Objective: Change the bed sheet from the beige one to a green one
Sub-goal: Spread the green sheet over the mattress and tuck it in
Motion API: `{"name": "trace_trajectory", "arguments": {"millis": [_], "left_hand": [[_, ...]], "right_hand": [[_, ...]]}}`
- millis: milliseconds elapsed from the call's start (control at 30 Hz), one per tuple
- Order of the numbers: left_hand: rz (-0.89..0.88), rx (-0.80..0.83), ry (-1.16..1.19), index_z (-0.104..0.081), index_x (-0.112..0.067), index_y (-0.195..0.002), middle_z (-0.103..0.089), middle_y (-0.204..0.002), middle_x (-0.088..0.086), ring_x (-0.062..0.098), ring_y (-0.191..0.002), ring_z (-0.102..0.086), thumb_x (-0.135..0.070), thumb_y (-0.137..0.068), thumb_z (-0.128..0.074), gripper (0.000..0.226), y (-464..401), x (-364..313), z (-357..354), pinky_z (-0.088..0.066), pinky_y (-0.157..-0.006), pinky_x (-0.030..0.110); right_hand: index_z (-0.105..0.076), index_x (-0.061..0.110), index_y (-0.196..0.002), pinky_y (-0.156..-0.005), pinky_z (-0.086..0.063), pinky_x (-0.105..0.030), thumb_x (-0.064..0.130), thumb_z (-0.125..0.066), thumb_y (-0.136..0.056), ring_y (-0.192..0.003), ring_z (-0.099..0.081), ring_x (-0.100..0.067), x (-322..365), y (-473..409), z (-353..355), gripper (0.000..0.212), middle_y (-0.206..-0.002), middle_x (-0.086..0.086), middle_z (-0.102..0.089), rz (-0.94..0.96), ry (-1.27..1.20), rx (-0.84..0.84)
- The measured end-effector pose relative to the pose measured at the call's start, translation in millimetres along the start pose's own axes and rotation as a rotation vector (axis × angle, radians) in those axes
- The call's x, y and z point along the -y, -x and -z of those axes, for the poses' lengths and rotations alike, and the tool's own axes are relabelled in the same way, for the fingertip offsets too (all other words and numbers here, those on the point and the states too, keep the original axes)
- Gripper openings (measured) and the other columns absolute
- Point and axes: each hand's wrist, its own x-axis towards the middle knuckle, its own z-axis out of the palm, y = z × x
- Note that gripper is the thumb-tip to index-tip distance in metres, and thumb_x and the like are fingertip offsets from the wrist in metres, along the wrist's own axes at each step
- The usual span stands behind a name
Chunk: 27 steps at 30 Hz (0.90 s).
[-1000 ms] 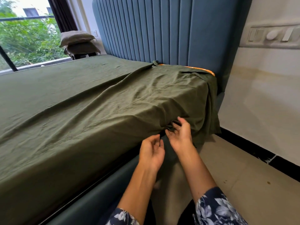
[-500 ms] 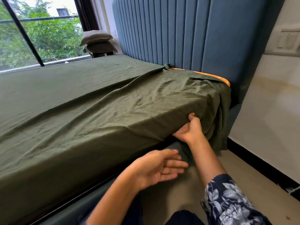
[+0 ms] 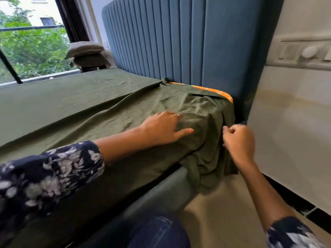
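Note:
A green sheet (image 3: 75, 108) covers the mattress, wrinkled and bunched at the near corner by the headboard. My left hand (image 3: 161, 127) lies flat on top of the sheet near that corner, fingers spread and straight. At the corner's side my right hand (image 3: 238, 140) has its fingers curled and pinches the hanging green fabric. An orange mattress edge (image 3: 213, 90) shows along the headboard where the sheet does not reach. No beige sheet is in view.
The tall blue padded headboard (image 3: 179, 42) stands behind the bed. A blue bed frame (image 3: 161, 192) runs under the mattress. Two pillows (image 3: 87, 54) are stacked at the far side by the window. A wall with a switch panel (image 3: 304, 52) closes the right.
My left hand rose from beside the bed frame onto the top of the sheet. My right hand moved from the mattress side to the corner's hanging fabric. The view shifted closer to the corner.

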Motion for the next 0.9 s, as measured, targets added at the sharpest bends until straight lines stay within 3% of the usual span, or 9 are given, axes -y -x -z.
{"name": "trace_trajectory", "arguments": {"millis": [100,167,267,367,600,767,900], "left_hand": [[-0.052,-0.016,-0.031,-0.044,-0.017,-0.138,-0.051,-0.139,0.002,0.024,-0.122,-0.053,-0.068,-0.087,-0.039,0.072,-25,-7,-18,-0.048,-0.097,0.042],[-0.058,-0.026,-0.054,-0.043,-0.014,-0.138,-0.048,-0.14,0.003,0.024,-0.124,-0.051,-0.057,-0.092,-0.043,0.063,-39,-12,-23,-0.047,-0.098,0.04],[-0.069,-0.112,-0.106,-0.05,-0.01,-0.133,-0.054,-0.133,0.006,0.024,-0.116,-0.056,-0.047,-0.094,-0.043,0.053,-44,-17,-29,-0.05,-0.088,0.034],[-0.07,-0.2,-0.133,-0.069,-0.009,-0.112,-0.07,-0.109,0.007,0.021,-0.096,-0.068,-0.048,-0.084,-0.04,0.056,-43,-16,-40,-0.055,-0.073,0.026],[-0.084,-0.346,-0.154,-0.068,-0.004,-0.114,-0.069,-0.113,0.015,0.031,-0.101,-0.067,-0.042,-0.087,-0.031,0.06,-50,-15,-68,-0.057,-0.08,0.035],[-0.062,-0.398,-0.275,-0.066,-0.005,-0.116,-0.067,-0.116,0.014,0.029,-0.104,-0.066,-0.043,-0.093,-0.031,0.058,-48,-19,-64,-0.056,-0.082,0.034],[-0.069,-0.414,-0.382,-0.066,-0.007,-0.116,-0.067,-0.117,0.011,0.026,-0.105,-0.065,-0.041,-0.098,-0.035,0.05,-43,-23,-60,-0.055,-0.084,0.035]], "right_hand": [[-0.064,0.01,-0.087,-0.065,-0.042,-0.032,0.028,-0.054,-0.093,-0.084,-0.06,-0.036,7,-28,16,0.022,-0.087,-0.014,-0.066,0.145,0.081,-0.177],[-0.064,0.01,-0.093,-0.068,-0.042,-0.034,0.027,-0.053,-0.093,-0.09,-0.059,-0.035,25,-52,15,0.02,-0.095,-0.013,-0.064,0.242,0.13,-0.211],[-0.062,0.008,-0.108,-0.087,-0.044,-0.042,0.032,-0.053,-0.093,-0.106,-0.053,-0.039,53,-92,5,0.03,-0.113,-0.016,-0.056,0.338,0.271,-0.067],[-0.058,0.009,-0.117,-0.094,-0.042,-0.046,0.042,-0.05,-0.093,-0.112,-0.049,-0.04,72,-116,-8,0.042,-0.121,-0.015,-0.051,0.358,0.41,0.109],[-0.048,0.016,-0.131,-0.097,-0.04,-0.049,0.059,-0.054,-0.085,-0.117,-0.048,-0.041,61,-137,-31,0.063,-0.129,-0.013,-0.049,0.469,0.54,0.25],[-0.053,0.011,-0.127,-0.094,-0.041,-0.051,0.052,-0.054,-0.087,-0.11,-0.049,-0.044,53,-144,-43,0.058,-0.123,-0.017,-0.052,0.655,0.452,0.182],[-0.062,0.013,-0.114,-0.094,-0.036,-0.048,0.05,-0.044,-0.089,-0.111,-0.051,-0.035,45,-147,-48,0.048,-0.121,-0.01,-0.058,1.029,0.147,0.128]]}}
